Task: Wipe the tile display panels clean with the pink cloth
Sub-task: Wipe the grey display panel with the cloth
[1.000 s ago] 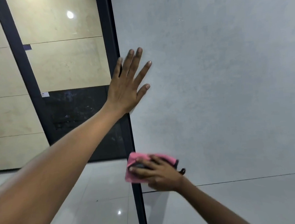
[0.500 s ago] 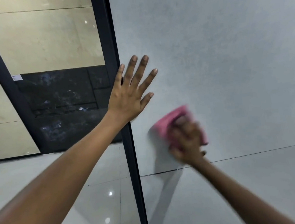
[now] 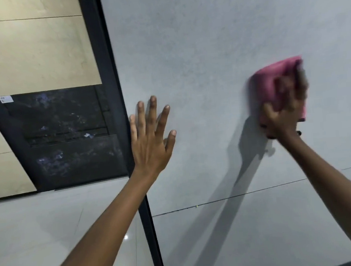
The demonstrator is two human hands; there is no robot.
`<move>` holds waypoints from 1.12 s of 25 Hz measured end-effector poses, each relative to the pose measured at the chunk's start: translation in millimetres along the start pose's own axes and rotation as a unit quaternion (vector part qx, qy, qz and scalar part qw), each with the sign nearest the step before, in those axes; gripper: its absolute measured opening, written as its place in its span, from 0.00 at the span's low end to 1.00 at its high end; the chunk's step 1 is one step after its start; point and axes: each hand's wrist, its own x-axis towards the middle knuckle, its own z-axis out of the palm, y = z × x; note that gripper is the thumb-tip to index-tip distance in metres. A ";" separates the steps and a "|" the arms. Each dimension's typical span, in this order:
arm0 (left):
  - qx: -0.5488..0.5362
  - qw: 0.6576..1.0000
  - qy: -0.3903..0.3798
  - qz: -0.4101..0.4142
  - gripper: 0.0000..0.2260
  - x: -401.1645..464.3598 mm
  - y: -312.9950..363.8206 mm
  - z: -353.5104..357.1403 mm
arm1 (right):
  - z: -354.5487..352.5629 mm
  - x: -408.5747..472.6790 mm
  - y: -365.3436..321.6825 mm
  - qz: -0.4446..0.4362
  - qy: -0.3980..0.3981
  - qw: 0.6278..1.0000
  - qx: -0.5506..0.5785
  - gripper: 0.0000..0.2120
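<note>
A large grey tile display panel [image 3: 215,44] fills the middle and right of the view, with a thin horizontal seam low down. My left hand [image 3: 151,139] lies flat against the panel near its left edge, fingers spread, holding nothing. My right hand [image 3: 283,110] presses a folded pink cloth [image 3: 272,82] against the panel to the right of centre; both are blurred by motion. The cloth sticks out above and to the left of the fingers.
A black frame post [image 3: 112,96] runs down the panel's left edge. Behind it stand beige tile panels [image 3: 36,53] and a black marbled panel [image 3: 63,125] in dark frames. A glossy pale floor [image 3: 41,229] with light reflections lies at lower left.
My right hand has swept the pink cloth up and to the right across the grey panel, from near the frame post. My left hand stays flat by the panel's left edge.
</note>
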 end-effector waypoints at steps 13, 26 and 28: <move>0.095 0.995 0.000 -0.025 0.27 0.3 2.5 9.1 | 21.7 -148.4 -22.1 -0.364 -0.244 0.898 0.041 0.25; 0.122 0.989 0.042 -0.076 0.24 90.2 3.3 -4.0 | 44.3 -38.3 -71.9 -0.501 -0.239 0.831 0.016 0.30; 0.111 0.990 0.049 -0.077 0.24 92.2 5.9 -7.0 | 44.8 -29.1 -64.8 -0.536 -0.252 0.806 0.016 0.31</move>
